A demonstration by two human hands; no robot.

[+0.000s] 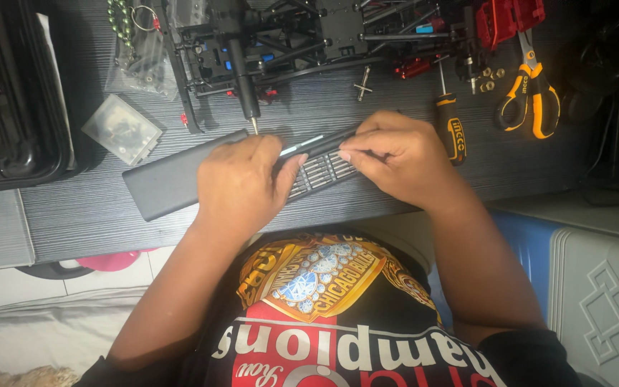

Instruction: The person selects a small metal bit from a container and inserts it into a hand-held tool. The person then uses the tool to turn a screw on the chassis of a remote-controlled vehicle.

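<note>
Hands meet over a dark bit-set case [170, 179] lying on the grey tabletop [80, 215]. The left hand [241, 183] rests on the case's slid-out tray of bits [324, 172], fingers curled down over it. The right hand [395, 154] pinches a slim dark driver pen [317, 143] held level just above the tray. Bit selection looks like the step in hand; seating a bit calls for a fine fingertip pick from the tight row. Beyond stand a model car chassis [309, 36], a screwdriver [451, 122] and orange-handled scissors [531, 93].
</note>
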